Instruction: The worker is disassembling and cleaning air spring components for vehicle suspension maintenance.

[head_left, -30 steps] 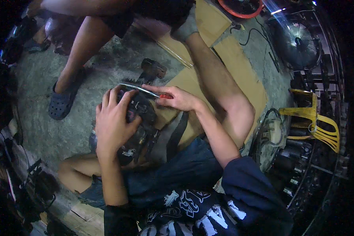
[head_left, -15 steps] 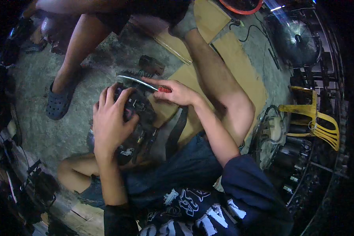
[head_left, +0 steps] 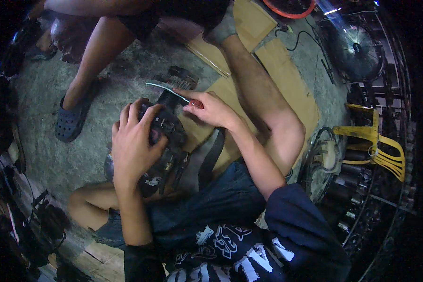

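My left hand point(head_left: 135, 143) curls over the upper left of a dark, greasy engine-like part point(head_left: 167, 127), gripping it in front of my lap. The part has several small fittings; its left side is mostly hidden under my fingers and palm. My right hand point(head_left: 211, 110) is closed around the red handle of a wire brush point(head_left: 167, 87), index finger stretched along its thin, curved metal back. Greyish bristles show on its far side. The brush is held past the part's upper right edge, apart from my left hand. Beyond it lies a black block-like piece point(head_left: 181, 73) on the floor.
Cardboard sheets point(head_left: 286, 75) cover the concrete floor point(head_left: 42, 164) to the right. Another person's leg and dark clog point(head_left: 70, 123) are at the far left. A yellow plastic chair point(head_left: 376, 136), a fan point(head_left: 357, 47) and metal parts stand along the right. A red ring point(head_left: 291, 14) is at the top.
My right hand and the wire brush have shifted slightly away and to the right. My left hand stays on the engine-like part, nearly unmoved.
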A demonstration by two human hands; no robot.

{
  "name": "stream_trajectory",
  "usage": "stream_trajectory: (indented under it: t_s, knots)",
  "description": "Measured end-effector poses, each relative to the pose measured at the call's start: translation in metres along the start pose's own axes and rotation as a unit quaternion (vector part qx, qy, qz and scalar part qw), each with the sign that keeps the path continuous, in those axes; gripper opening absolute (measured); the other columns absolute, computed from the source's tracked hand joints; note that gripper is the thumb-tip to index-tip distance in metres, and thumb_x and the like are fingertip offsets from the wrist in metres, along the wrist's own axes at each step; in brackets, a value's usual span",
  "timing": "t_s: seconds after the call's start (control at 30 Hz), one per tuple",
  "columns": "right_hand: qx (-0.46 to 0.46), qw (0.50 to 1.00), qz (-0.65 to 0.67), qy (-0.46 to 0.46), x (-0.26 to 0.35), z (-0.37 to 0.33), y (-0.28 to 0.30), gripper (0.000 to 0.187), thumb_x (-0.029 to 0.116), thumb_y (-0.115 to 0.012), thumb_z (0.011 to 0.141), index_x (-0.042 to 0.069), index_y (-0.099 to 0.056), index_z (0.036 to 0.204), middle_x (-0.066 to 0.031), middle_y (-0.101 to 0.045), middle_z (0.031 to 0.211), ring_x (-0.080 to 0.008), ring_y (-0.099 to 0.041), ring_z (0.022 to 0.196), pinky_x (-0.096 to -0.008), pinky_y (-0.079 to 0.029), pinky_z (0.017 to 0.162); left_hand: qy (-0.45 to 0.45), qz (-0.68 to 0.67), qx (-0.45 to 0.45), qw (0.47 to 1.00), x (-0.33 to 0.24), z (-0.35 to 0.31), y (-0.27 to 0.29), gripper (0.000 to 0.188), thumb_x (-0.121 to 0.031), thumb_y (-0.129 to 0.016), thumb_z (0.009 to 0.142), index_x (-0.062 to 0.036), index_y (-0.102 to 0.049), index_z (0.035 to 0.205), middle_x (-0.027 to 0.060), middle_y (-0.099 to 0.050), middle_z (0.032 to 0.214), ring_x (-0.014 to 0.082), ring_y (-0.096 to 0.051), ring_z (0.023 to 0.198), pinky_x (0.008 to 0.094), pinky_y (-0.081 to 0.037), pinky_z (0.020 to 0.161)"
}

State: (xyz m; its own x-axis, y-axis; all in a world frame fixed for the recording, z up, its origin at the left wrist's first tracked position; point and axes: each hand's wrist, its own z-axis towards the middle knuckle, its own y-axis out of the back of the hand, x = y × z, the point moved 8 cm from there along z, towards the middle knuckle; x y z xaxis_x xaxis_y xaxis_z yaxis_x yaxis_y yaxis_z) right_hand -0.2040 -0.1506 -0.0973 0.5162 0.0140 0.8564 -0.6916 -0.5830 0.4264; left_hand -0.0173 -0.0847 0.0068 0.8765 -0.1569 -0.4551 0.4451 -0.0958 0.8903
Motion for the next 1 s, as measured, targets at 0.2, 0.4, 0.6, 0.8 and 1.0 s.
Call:
stream_trajectory:
  t_s: [0.2,0.4,0.6,0.8,1.0]
  knots:
    - [0.045,0.998,0.039,0.027,0.004,0.000,-0.007,0.059,0.011,-0.067,0.097,0.025,-0.052,0.152,0.0020,-0.057,0.074,-0.0075,-0.048,0.068,-0.0279,-0.047,0.066,0.008,-0.008,0.010,1.000,0.001,0.000,-0.002,0.066,-0.020,-0.074,0.072,-0.0173,-0.060,0.136,0.0150,-0.052,0.145,0.0369,-0.046,0.138,0.0514,-0.041,0.109]
    - [0.034,0.999,0.007,0.002,0.009,-0.003,-0.004,0.061,0.008,-0.067,0.096,0.026,-0.051,0.153,0.0035,-0.054,0.076,-0.0065,-0.043,0.069,-0.0255,-0.044,0.065,0.009,-0.009,0.014,1.000,0.001,0.000,-0.002,0.067,-0.022,-0.078,0.073,-0.0170,-0.060,0.137,0.0168,-0.052,0.145,0.0377,-0.045,0.138,0.0525,-0.040,0.109]
    - [0.077,0.995,0.051,0.025,0.013,-0.006,-0.008,0.059,0.010,-0.067,0.097,0.025,-0.052,0.152,0.0015,-0.055,0.075,-0.0083,-0.044,0.069,-0.0274,-0.045,0.066,0.009,-0.003,0.015,1.000,0.000,0.000,-0.001,0.067,-0.023,-0.077,0.073,-0.0165,-0.060,0.137,0.0168,-0.051,0.145,0.0375,-0.045,0.138,0.0522,-0.040,0.109]
    - [0.021,0.995,0.072,0.069,0.011,0.002,-0.008,0.056,0.016,-0.061,0.103,0.016,-0.045,0.157,0.0016,-0.062,0.099,-0.0056,-0.046,0.079,-0.0240,-0.046,0.073,0.010,0.002,0.014,1.000,0.001,0.000,-0.001,0.067,-0.018,-0.074,0.073,-0.0180,-0.059,0.138,0.0133,-0.052,0.146,0.0361,-0.046,0.138,0.0501,-0.041,0.108]
    - [-0.001,0.982,0.143,0.120,0.020,-0.001,-0.006,0.055,0.022,-0.059,0.105,0.009,-0.043,0.156,0.0004,-0.061,0.113,-0.0048,-0.048,0.086,-0.0225,-0.045,0.076,0.007,0.001,0.012,1.000,0.001,0.001,0.000,0.065,-0.019,-0.073,0.073,-0.0181,-0.060,0.137,0.0131,-0.052,0.145,0.0360,-0.046,0.138,0.0501,-0.041,0.108]
